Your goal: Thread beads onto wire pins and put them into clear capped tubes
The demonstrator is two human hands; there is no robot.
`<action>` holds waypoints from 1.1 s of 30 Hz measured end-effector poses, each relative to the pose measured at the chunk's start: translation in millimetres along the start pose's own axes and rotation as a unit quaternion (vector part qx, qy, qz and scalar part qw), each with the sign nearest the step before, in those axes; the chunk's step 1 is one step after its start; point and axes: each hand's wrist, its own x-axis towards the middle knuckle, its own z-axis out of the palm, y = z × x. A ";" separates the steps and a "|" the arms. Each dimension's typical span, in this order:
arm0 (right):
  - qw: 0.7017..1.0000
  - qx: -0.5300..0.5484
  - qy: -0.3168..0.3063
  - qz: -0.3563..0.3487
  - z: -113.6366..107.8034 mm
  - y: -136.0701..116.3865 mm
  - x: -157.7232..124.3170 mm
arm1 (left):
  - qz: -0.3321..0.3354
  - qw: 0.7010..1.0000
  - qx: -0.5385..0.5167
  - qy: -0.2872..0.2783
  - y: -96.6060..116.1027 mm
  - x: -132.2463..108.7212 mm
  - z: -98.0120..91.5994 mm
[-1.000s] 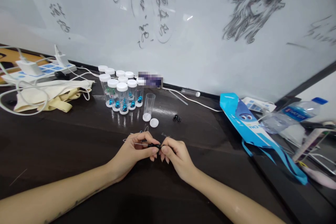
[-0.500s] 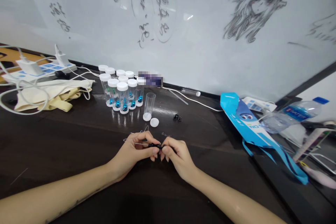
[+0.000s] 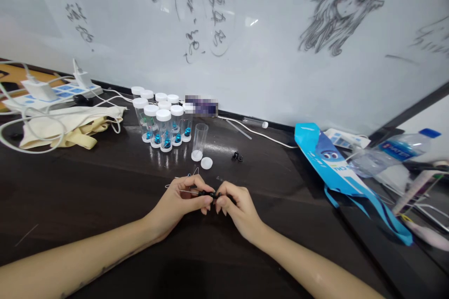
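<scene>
One thin black piece (image 3: 207,194) lies between my fingertips, its long axis running left to right. My left hand (image 3: 184,198) pinches its left part, and one thin wire (image 3: 189,192) leaves that end leftward; my right hand (image 3: 241,208) pinches the right end. Both hands are equally near. Beyond: one white lid (image 3: 206,163), one uncapped tube (image 3: 199,140), a black cluster (image 3: 235,154) too small to count, about ten capped tubes (image 3: 164,130) far left, one lying tube (image 3: 253,122) far right.

White glare — on the whiteboard (image 3: 259,56)
</scene>
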 end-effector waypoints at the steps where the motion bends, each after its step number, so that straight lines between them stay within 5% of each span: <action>1: 1.000 -0.006 -0.008 -0.003 -0.5 0.2 -0.5 | 0.002 1.000 0.003 -0.003 0.0 -0.4 0.2; 13: 0.999 -0.006 0.052 -0.009 3.5 -2.9 1.6 | -0.006 1.000 -0.006 0.029 1.1 1.9 -0.5; 23: 1.000 -0.021 -0.020 -0.008 0.6 -1.6 -1.2 | 0.000 1.000 0.003 -0.005 2.0 -0.5 2.2; 33: 0.999 -0.011 0.044 -0.022 2.9 -2.2 1.5 | -0.010 0.999 -0.025 0.036 3.7 1.6 1.2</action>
